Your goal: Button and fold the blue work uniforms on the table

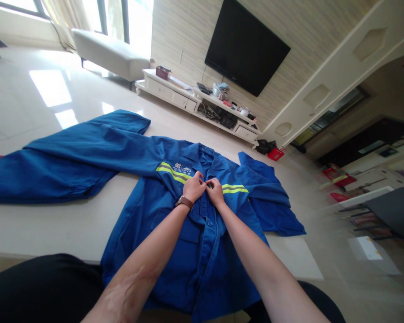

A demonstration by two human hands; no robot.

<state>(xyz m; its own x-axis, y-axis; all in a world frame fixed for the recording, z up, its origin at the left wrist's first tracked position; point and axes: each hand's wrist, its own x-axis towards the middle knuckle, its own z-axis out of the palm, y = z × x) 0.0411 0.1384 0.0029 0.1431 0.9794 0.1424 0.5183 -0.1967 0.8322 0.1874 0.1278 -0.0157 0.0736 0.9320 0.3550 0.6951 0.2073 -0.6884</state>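
A blue work jacket (175,251) lies front up on a white table, its collar (191,154) away from me. Yellow-green reflective stripes (235,189) cross the chest, with white lettering above the one on the left. My left hand (194,187), wearing a brown-strapped watch (184,202) at the wrist, pinches the front edge at stripe height. Close beside it my right hand (216,192) pinches the same front edge. The fingertips nearly meet and cover what lies between them. Below the hands, buttons (210,224) show along the front strip.
The white table (63,229) shows around the jacket. Blue sleeve cloth (77,148) spreads far left, and more blue cloth (276,215) lies at the right. Beyond stand a white TV cabinet (168,96) with clutter, a wall TV (247,47), a bench (107,51) and a dark chair (397,213).
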